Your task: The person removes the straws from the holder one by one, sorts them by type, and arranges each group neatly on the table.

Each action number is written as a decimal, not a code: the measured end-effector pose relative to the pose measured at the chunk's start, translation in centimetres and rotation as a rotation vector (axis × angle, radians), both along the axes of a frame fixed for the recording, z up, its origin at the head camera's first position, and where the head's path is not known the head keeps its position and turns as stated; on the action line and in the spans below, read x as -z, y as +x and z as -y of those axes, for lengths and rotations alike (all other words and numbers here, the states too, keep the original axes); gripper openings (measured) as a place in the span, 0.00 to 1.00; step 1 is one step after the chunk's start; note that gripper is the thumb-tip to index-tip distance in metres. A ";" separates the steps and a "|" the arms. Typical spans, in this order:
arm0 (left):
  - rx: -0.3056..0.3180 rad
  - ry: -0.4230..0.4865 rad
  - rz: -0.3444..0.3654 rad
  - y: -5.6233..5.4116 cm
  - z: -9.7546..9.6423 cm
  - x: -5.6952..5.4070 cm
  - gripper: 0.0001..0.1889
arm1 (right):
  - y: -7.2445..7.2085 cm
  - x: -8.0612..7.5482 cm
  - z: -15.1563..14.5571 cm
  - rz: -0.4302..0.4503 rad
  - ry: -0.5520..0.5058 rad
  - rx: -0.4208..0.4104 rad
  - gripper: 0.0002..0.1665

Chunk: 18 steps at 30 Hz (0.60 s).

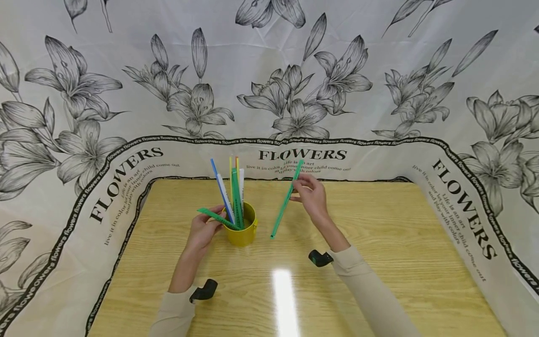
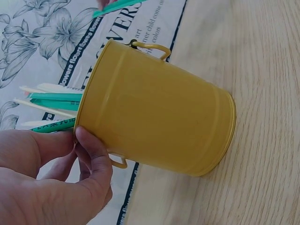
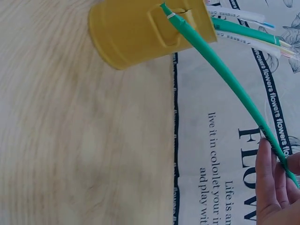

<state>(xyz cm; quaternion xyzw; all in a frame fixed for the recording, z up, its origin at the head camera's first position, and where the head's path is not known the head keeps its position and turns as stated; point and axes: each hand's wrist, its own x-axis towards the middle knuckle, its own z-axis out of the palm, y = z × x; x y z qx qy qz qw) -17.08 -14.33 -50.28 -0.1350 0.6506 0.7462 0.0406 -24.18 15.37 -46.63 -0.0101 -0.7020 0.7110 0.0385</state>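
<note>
A small yellow metal bucket (image 1: 242, 238) with side handles stands upright on the table. Several thin sticks lean in it, green, white, blue and yellow; they look like wrapped drinking straws. My left hand (image 1: 202, 230) pinches the bucket's rim at its left side, close to a green straw (image 1: 214, 216) that tilts out leftward over the hand. To the right of the bucket, my right hand (image 1: 312, 195) holds another long green straw (image 1: 283, 208) near its upper end between thumb and fingers. This straw slants down to the left, its lower end apart from the bucket.
The wooden table (image 1: 379, 224) carries a bright light reflection near its front. A white cloth (image 1: 210, 159) printed with flowers and lettering hangs behind and at both sides. Black camera mounts (image 1: 320, 258) sit at both wrists.
</note>
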 end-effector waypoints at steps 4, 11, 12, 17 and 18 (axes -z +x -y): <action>0.007 0.005 0.000 0.0 0.1 -0.1 0.19 | 0.4 0.9 -0.7 0.022 0.011 0.003 0.21; 0.005 0.006 -0.001 0.0 0.1 -0.2 0.19 | 1.2 2.5 -1.6 0.065 0.029 -0.008 0.22; 0.005 0.004 -0.001 0.0 0.1 -0.2 0.19 | 1.3 2.7 -1.7 0.070 0.029 -0.010 0.21; 0.010 -0.006 -0.004 0.0 0.1 -0.2 0.19 | 1.8 3.8 -2.2 0.079 0.049 -0.026 0.22; 0.011 -0.007 -0.004 0.0 0.1 -0.2 0.19 | 1.9 4.0 -2.3 0.079 0.049 -0.028 0.21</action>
